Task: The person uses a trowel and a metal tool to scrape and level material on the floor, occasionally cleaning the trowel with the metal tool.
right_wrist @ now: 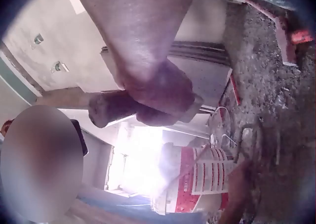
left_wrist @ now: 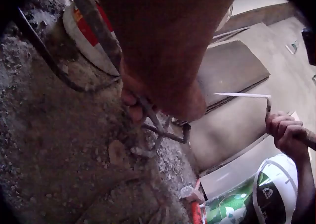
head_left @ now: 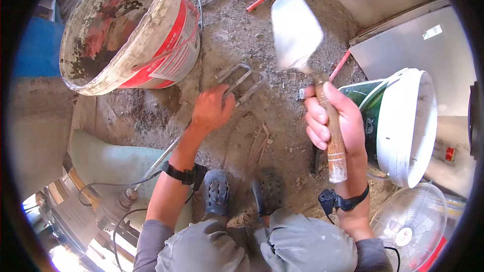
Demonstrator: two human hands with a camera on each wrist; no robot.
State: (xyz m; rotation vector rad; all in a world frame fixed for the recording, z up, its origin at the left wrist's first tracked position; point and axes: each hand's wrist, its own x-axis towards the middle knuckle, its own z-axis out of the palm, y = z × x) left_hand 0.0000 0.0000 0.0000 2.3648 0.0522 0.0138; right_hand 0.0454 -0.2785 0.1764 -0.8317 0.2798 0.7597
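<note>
Two hands engaged: left hand [head_left: 212, 108] grips, apparently, a bent steel bracket [head_left: 241, 81]; right hand [head_left: 335, 123] holds raised trowel [head_left: 297, 32]. Advise steadying bracket, striking clear of fingers

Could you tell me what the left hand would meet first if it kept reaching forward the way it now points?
The left hand already grips a bent metal bracket; beyond it, probably only gravelly ground.

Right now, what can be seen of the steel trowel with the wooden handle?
The steel trowel with the wooden handle has a broad, pale grey blade, motion-blurred, raised over the gritty ground. A thin metal neck joins the blade to a worn brown handle with a pale, dusty end. The right hand grips the handle, blade pointing up and away from the person.
</note>
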